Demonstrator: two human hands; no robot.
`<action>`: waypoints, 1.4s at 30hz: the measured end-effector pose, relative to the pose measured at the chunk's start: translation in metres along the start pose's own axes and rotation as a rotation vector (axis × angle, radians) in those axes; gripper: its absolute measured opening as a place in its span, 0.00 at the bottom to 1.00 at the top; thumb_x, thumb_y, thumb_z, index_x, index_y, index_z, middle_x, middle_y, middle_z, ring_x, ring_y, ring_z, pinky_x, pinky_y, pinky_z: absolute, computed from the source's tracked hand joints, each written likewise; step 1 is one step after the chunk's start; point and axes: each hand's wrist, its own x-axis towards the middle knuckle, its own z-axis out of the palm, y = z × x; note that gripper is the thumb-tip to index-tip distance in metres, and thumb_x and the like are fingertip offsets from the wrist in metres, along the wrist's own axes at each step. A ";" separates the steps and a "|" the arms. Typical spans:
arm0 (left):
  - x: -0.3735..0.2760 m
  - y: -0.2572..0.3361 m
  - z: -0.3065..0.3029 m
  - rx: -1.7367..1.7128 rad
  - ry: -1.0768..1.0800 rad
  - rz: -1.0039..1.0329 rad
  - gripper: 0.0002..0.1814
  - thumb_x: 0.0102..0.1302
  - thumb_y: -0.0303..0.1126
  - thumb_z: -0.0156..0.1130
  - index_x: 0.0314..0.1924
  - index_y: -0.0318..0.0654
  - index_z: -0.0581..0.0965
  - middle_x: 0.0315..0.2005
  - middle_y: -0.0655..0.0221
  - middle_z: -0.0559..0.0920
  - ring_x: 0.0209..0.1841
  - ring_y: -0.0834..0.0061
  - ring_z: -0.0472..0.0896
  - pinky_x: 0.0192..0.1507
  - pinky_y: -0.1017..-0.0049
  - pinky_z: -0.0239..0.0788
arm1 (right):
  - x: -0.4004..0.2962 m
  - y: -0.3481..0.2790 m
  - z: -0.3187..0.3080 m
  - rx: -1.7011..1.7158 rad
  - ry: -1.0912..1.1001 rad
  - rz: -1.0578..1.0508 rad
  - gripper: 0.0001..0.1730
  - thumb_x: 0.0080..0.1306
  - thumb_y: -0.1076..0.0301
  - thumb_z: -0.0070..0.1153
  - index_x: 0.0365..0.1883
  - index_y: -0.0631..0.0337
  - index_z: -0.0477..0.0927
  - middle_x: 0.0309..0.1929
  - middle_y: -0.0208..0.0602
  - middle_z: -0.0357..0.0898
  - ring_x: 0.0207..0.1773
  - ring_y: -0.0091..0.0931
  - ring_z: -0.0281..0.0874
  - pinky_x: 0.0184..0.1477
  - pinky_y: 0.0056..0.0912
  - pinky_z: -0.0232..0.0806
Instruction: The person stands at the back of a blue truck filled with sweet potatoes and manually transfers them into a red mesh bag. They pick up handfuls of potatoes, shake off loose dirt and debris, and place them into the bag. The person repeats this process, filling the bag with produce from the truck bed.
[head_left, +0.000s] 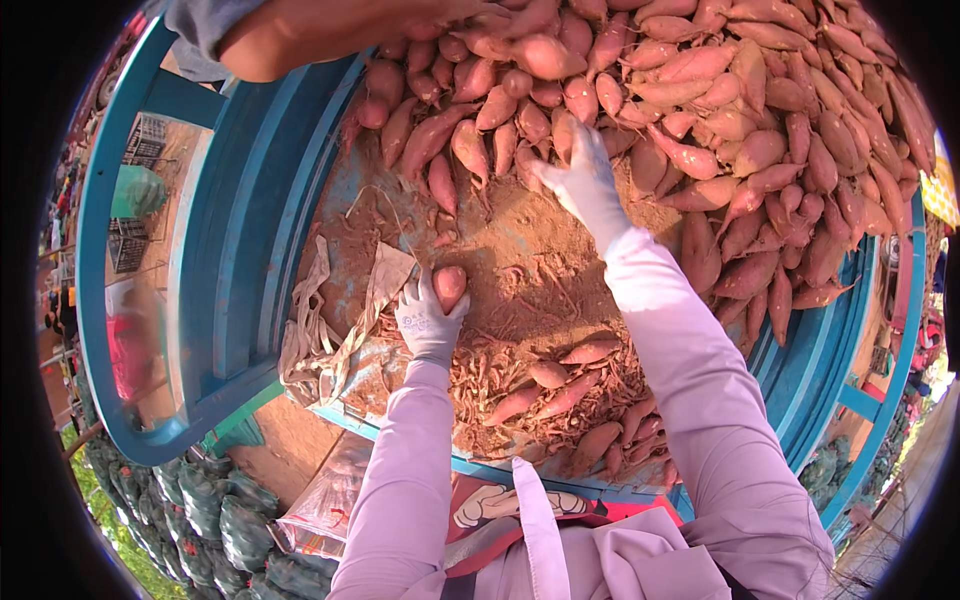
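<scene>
My left hand (431, 319), in a pale grey glove, holds a reddish sweet potato (449, 287) over the dirt-covered truck bed (517, 247). Farther out and to the right, my gloved right hand (581, 176) reaches to the near edge of a large heap of sweet potatoes (690, 112). Its fingers are spread and touch a sweet potato (562, 135); a firm grip on it cannot be made out. Close to my body, several loose sweet potatoes (568, 395) lie among broken roots and scraps.
Blue metal side rails (97, 247) flank the bed. A beige cloth (375, 289) lies left of my left hand. Another person's arm (300, 37) extends over the heap at top left. Filled green mesh bags (244, 525) stand on the ground at lower left, near a clear plastic bag (337, 487).
</scene>
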 end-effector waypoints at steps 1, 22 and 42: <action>0.001 0.001 0.001 -0.016 0.005 0.010 0.48 0.48 0.53 0.75 0.66 0.38 0.67 0.49 0.52 0.77 0.51 0.50 0.76 0.54 0.55 0.68 | 0.027 -0.002 0.009 -0.018 0.077 -0.042 0.53 0.56 0.41 0.69 0.71 0.66 0.62 0.72 0.53 0.60 0.73 0.45 0.59 0.73 0.42 0.56; 0.010 -0.017 -0.013 -0.197 -0.092 0.019 0.43 0.45 0.56 0.75 0.59 0.41 0.75 0.46 0.53 0.78 0.49 0.50 0.77 0.53 0.54 0.69 | -0.063 -0.003 0.066 -0.628 -0.172 -0.293 0.40 0.55 0.54 0.68 0.67 0.45 0.72 0.65 0.28 0.70 0.77 0.48 0.47 0.62 0.55 0.65; 0.009 -0.023 -0.011 -0.206 0.010 0.041 0.47 0.46 0.64 0.71 0.60 0.39 0.74 0.49 0.50 0.77 0.52 0.47 0.74 0.58 0.51 0.64 | 0.135 -0.069 0.044 -0.530 0.115 -0.399 0.46 0.62 0.39 0.57 0.68 0.63 0.66 0.67 0.46 0.69 0.70 0.41 0.63 0.70 0.44 0.54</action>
